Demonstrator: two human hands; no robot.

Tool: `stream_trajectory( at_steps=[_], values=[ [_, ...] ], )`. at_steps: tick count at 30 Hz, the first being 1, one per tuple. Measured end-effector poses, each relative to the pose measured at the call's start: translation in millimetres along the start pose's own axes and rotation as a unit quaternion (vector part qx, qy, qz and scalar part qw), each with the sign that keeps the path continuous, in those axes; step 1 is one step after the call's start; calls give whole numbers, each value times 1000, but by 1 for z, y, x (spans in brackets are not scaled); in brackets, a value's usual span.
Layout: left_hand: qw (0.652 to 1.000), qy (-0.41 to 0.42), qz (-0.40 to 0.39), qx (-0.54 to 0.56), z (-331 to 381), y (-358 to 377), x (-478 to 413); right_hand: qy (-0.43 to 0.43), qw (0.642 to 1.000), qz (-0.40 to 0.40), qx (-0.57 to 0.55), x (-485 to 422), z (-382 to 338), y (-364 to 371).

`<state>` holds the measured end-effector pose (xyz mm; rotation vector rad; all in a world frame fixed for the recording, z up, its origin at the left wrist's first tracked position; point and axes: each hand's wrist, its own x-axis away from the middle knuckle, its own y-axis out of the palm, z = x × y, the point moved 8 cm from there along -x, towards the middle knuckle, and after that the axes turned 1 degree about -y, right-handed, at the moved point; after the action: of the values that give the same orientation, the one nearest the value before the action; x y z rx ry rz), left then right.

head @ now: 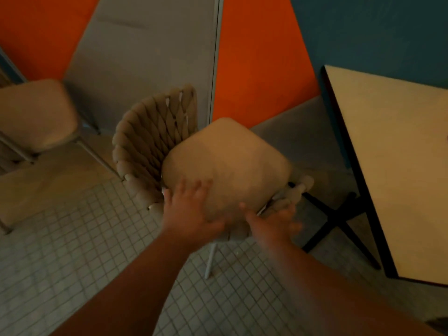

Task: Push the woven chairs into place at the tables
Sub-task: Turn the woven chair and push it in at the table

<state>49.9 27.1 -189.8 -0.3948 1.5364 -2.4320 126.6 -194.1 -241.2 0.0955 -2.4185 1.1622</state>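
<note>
L hand point(191, 209), R hand point(274, 221) on woven chair point(155, 132) nr table point(400, 166).

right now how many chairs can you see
2: one woven chair in the centre, a second chair at the left edge, partly cut off. More may be hidden.

left grip point(191, 209) lies flat and spread, right grip point(274, 221) beside it is blurred, thumb out

Our right hand point(274, 223) is blurred at the near edge of the woven chair point(155, 132), so we cannot tell whether its fingers grip anything. The picture's left edge cuts off a second chair point(36, 115), and the right edge cuts off the table point(400, 154).
</note>
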Motion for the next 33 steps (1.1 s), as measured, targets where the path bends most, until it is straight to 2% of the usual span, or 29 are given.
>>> stream_trajectory(
  at_steps=[1, 2, 4, 7, 8, 9, 11, 15, 20, 24, 28, 33],
  values=[
    [995, 35, -75, -61, 6, 19, 2, -102, 992, 38, 67, 0, -13, -17],
    [984, 49, -130, -115, 5, 33, 3, -210, 967, 52, 134, -3, -28, -29],
    [969, 49, -162, -178, 0, 48, 1, -349, 896, -11, 274, -22, -54, -44],
    [968, 37, -107, -222, -1, 51, -8, -378, 772, -113, 499, -57, -63, -53],
    [969, 38, -94, -226, 0, 52, -9, -363, 738, -144, 550, -65, -60, -50],
    [970, 44, -82, -225, 0, 54, -10, -344, 723, -172, 574, -69, -57, -47],
    [972, 56, -71, -216, -3, 58, -10, -324, 735, -190, 565, -74, -52, -42],
    [972, 63, -78, -211, -3, 52, -9, -353, 775, -177, 493, -77, -53, -36],
    [968, 72, -105, -215, -8, 47, -9, -340, 797, -163, 473, -73, -46, -33],
    [955, 108, -121, -247, -28, 28, -19, -328, 815, -129, 459, -56, -37, -19],
    [944, 136, -152, -258, -39, 20, -32, -302, 857, -144, 391, -35, -25, -8],
    [919, 168, -185, -306, -43, 13, -47, -260, 890, -134, 349, -15, -24, -1]
  ],
)
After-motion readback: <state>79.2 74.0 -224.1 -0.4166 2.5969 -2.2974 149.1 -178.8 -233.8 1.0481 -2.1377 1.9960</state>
